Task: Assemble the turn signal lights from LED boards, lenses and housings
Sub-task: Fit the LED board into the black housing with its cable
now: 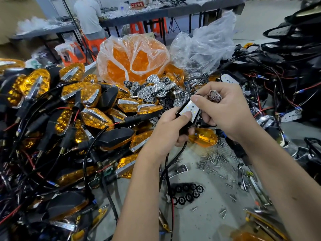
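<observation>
Two bare hands are raised together over the grey worktop [206,173]. A black plastic housing [182,126] with a white LED board [189,110] seated in it is gripped by the left hand [170,131], whose thumb is pressed flat on the board's lower end. The board's upper end is pinched by the thumb and forefinger of the right hand [225,110], and a small chrome faceted reflector [214,96] is held curled in that hand's other fingers. Black and red wires [167,171] hang down from the housing below the left hand.

Just under the hands an amber lens [203,138] lies on the worktop, with loose silver screws [213,160] beyond it towards the right forearm. Left of the left hand a heap of finished amber turn signal lights [69,101] is piled. Beyond both hands a clear bag of orange lenses [132,61] stands behind loose chrome reflectors [152,89]. Far behind, a red sign with white characters [137,4] is seen; the writing is too blurred to be read.
</observation>
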The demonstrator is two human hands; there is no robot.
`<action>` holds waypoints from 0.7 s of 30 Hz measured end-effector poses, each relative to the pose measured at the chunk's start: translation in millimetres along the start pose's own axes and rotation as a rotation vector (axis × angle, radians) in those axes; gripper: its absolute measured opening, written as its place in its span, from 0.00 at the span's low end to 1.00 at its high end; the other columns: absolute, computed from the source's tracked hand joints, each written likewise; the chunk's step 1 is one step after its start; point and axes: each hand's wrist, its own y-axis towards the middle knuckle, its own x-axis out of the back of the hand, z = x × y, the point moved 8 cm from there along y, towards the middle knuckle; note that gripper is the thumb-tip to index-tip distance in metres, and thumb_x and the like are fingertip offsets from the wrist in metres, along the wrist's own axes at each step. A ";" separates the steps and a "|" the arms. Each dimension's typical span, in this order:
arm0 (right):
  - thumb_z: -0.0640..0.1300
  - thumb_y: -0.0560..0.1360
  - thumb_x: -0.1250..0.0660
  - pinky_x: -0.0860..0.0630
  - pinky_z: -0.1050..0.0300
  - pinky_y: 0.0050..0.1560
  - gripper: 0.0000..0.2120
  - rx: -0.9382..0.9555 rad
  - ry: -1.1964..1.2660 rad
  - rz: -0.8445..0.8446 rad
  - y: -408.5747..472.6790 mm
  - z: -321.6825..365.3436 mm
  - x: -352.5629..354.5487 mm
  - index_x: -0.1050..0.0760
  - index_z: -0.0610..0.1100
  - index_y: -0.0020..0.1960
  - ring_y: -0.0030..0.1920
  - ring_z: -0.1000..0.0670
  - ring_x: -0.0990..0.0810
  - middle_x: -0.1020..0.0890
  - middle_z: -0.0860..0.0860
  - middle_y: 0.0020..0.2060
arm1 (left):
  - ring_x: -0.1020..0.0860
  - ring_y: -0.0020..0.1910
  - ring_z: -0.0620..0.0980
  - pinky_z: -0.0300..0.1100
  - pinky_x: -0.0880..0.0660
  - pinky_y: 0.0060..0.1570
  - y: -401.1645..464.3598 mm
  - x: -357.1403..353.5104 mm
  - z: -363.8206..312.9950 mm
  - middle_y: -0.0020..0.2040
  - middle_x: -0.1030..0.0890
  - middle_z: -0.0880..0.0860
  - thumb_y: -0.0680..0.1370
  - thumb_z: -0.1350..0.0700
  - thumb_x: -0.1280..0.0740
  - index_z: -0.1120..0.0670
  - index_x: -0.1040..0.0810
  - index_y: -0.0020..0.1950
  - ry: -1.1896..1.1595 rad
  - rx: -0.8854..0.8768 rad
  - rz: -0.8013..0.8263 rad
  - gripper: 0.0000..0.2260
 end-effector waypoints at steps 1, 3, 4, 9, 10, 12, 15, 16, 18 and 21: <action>0.46 0.78 0.26 0.33 0.58 0.23 0.07 -0.004 0.005 -0.001 0.2 0.1 0.4 0.19 0.45 0.43 0.23 0.46 0.29 0.24 0.46 0.23 | 0.34 0.26 0.46 0.38 0.41 0.26 0.0 -0.2 0.3 0.35 0.24 0.53 0.82 0.50 0.37 0.48 0.21 0.50 -0.002 0.001 0.005 0.06; 0.44 0.78 0.26 0.34 0.57 0.24 0.07 -0.012 0.010 0.000 0.3 -0.5 0.9 0.19 0.45 0.43 0.24 0.45 0.29 0.24 0.47 0.23 | 0.33 0.26 0.45 0.37 0.41 0.26 0.4 -0.2 1.8 0.35 0.24 0.52 0.81 0.49 0.37 0.51 0.22 0.53 0.004 0.007 0.013 0.07; 0.43 0.79 0.26 0.34 0.56 0.24 0.07 -0.021 0.017 0.006 0.1 -1.9 0.6 0.19 0.44 0.43 0.25 0.44 0.29 0.25 0.46 0.24 | 0.33 0.26 0.45 0.38 0.41 0.26 0.8 -0.5 2.4 0.35 0.24 0.52 0.81 0.50 0.37 0.52 0.23 0.54 0.004 0.009 0.019 0.08; 0.41 0.80 0.27 0.34 0.57 0.23 0.07 -0.041 0.047 0.027 -1.1 -3.3 0.0 0.20 0.39 0.46 0.22 0.47 0.31 0.25 0.44 0.23 | 0.34 0.26 0.46 0.38 0.41 0.26 -0.1 -1.7 3.0 0.36 0.24 0.53 0.81 0.51 0.37 0.55 0.24 0.55 -0.032 0.012 0.041 0.08; 0.41 0.80 0.27 0.34 0.58 0.23 0.07 -0.035 0.050 0.026 -1.4 -1.9 -0.4 0.21 0.39 0.46 0.22 0.47 0.31 0.25 0.45 0.23 | 0.34 0.26 0.46 0.38 0.41 0.26 -0.3 -2.0 2.8 0.36 0.24 0.53 0.81 0.52 0.37 0.55 0.24 0.55 -0.045 0.011 0.044 0.08; 0.40 0.79 0.27 0.35 0.58 0.23 0.06 -0.026 0.063 0.021 -1.2 1.2 -1.3 0.21 0.39 0.45 0.23 0.47 0.31 0.25 0.45 0.23 | 0.34 0.26 0.46 0.38 0.41 0.26 -1.0 -2.7 1.9 0.35 0.23 0.53 0.81 0.53 0.37 0.55 0.24 0.56 -0.078 0.008 0.050 0.08; 0.38 0.79 0.27 0.33 0.60 0.22 0.07 -0.017 0.074 0.013 -0.9 5.5 -2.4 0.21 0.39 0.44 0.24 0.49 0.28 0.26 0.48 0.25 | 0.34 0.26 0.45 0.37 0.41 0.26 -3.1 -4.0 0.7 0.35 0.23 0.53 0.81 0.54 0.37 0.57 0.25 0.58 -0.112 0.007 0.057 0.09; 0.38 0.79 0.27 0.33 0.61 0.22 0.07 -0.010 0.077 0.011 -1.1 7.3 -2.5 0.22 0.39 0.43 0.23 0.50 0.27 0.26 0.49 0.26 | 0.34 0.26 0.46 0.37 0.41 0.26 -3.6 -5.0 0.3 0.35 0.23 0.53 0.81 0.54 0.37 0.57 0.25 0.58 -0.120 0.007 0.061 0.10; 0.38 0.79 0.27 0.33 0.61 0.22 0.07 0.006 0.068 0.008 -1.8 10.6 -2.3 0.22 0.39 0.43 0.23 0.51 0.28 0.26 0.49 0.25 | 0.34 0.26 0.46 0.37 0.41 0.27 -4.1 -6.7 -0.7 0.36 0.23 0.54 0.81 0.54 0.37 0.57 0.25 0.58 -0.135 0.010 0.066 0.09; 0.40 0.79 0.27 0.33 0.60 0.22 0.07 0.016 0.026 -0.011 -2.4 13.3 -0.4 0.21 0.40 0.44 0.22 0.48 0.28 0.25 0.44 0.24 | 0.34 0.27 0.46 0.37 0.41 0.26 -5.0 -8.8 -3.0 0.36 0.23 0.54 0.84 0.55 0.39 0.58 0.24 0.58 -0.154 0.009 0.076 0.08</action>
